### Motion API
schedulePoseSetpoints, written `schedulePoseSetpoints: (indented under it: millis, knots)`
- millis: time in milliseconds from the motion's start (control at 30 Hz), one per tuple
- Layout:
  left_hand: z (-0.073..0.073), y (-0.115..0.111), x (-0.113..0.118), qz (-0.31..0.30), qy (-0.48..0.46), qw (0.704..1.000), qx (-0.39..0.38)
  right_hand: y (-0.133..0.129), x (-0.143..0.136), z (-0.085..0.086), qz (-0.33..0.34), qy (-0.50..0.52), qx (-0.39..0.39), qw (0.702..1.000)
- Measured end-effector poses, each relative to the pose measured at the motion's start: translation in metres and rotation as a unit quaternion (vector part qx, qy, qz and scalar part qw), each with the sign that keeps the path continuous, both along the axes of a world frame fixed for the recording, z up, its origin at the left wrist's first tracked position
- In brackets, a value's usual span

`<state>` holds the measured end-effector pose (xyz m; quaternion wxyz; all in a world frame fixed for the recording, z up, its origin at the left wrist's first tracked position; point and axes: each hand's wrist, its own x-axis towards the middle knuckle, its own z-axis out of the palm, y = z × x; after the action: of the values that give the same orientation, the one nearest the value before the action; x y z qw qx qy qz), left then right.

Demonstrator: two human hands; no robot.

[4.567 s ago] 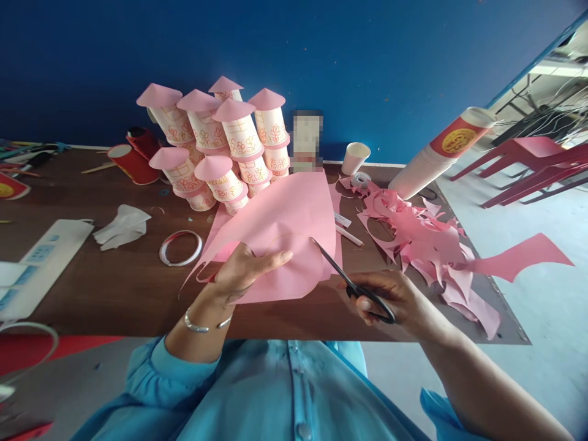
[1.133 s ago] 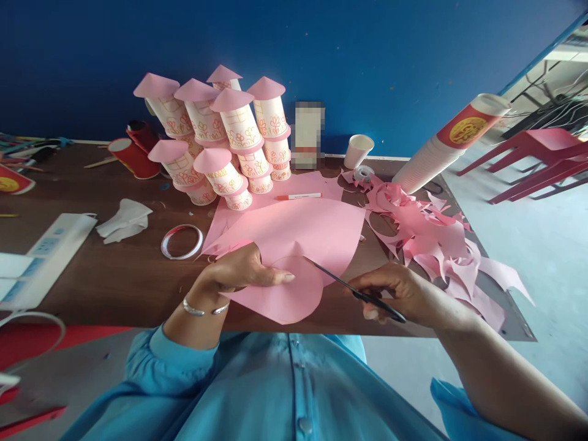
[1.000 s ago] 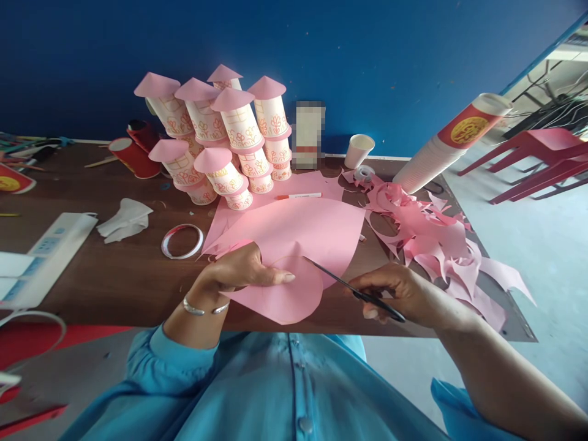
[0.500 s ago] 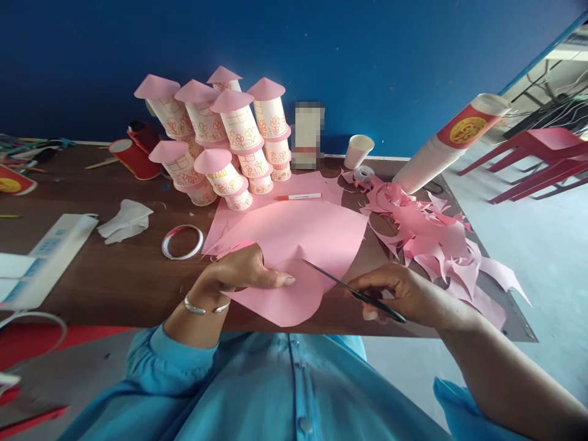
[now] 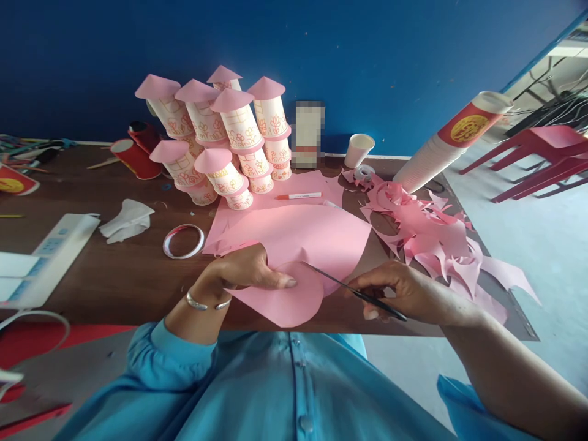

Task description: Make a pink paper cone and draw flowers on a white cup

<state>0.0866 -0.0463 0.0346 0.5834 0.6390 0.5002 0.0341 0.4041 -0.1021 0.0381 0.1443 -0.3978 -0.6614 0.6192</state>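
Note:
My left hand (image 5: 250,269) pinches a sheet of pink paper (image 5: 316,229), thumb on top and the fingers hidden beneath. A rounded part of the sheet hangs toward me, past the table's front edge. In my right hand (image 5: 395,294) is a pair of black-handled scissors (image 5: 333,280). Their blades look nearly closed, with the tips at the cut in the paper, just right of my left thumb. More pink paper lies under the sheet, and an orange-and-white marker (image 5: 299,196) rests on it.
Paper-cup towers with pink cone roofs (image 5: 214,160) stand at the back. Pink paper scraps (image 5: 432,239) are heaped on the right, beside a leaning stack of paper cups (image 5: 452,144). Left of the sheet lie a tape roll (image 5: 184,226) and a crumpled tissue (image 5: 127,220). A single cup (image 5: 359,150) stands near the wall.
The sheet's right corner has shifted slightly right, uncovering a small pale object behind its back edge. The scissor tips sit slightly lower at the cut. Both hands keep their holds.

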Motion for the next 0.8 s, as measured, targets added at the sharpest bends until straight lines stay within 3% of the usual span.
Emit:
schedulePoseSetpoints:
  millis: [67,200,333,500,600,800]
  knots:
    - [-0.001,0.001,0.0,-0.029,0.042,0.999,-0.004,0.001,0.0,0.0,0.006,0.001,0.013,1.0]
    - [0.001,0.003,0.001,-0.051,0.023,0.998,-0.013,0.003,0.001,0.0,0.027,-0.012,0.038,0.999]
    - [0.0,0.004,0.001,-0.047,0.071,0.996,-0.017,0.006,0.005,-0.001,0.039,-0.022,0.058,0.997]
    - [-0.001,0.004,0.004,-0.041,0.033,0.999,-0.012,0.008,0.006,-0.003,0.048,-0.021,0.037,0.998]
    - [0.001,0.005,0.006,-0.045,0.061,0.997,-0.023,0.008,0.005,-0.004,0.049,-0.019,0.023,0.998]
    - [0.001,0.006,0.009,-0.069,0.064,0.995,-0.029,0.011,0.008,-0.004,0.069,-0.02,0.051,0.996]
